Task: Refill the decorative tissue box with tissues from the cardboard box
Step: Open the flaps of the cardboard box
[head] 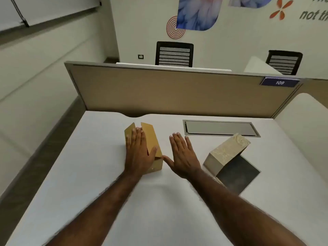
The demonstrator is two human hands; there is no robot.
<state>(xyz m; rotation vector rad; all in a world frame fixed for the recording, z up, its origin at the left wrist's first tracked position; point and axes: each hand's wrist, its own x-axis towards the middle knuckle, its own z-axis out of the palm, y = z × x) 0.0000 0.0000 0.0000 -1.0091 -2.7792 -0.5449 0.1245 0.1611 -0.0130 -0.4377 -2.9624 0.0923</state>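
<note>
A tan cardboard box (154,141) stands on the white desk (88,174), its two top flaps raised. My left hand (138,151) lies flat over its open top, fingers spread, thumb against the right flap. My right hand (182,153) hovers open just right of the box, palm down, its thumb near the box's lower right corner. The decorative tissue box (229,151), beige with a marbled pattern, sits to the right with its lid tilted up off a dark base (239,174). No tissues are visible.
A grey cable hatch (220,128) is set into the desk behind the decorative box. A tan partition (168,89) with a "109" label closes the desk's far edge. Two black chairs stand beyond it. Floor drops off to the left.
</note>
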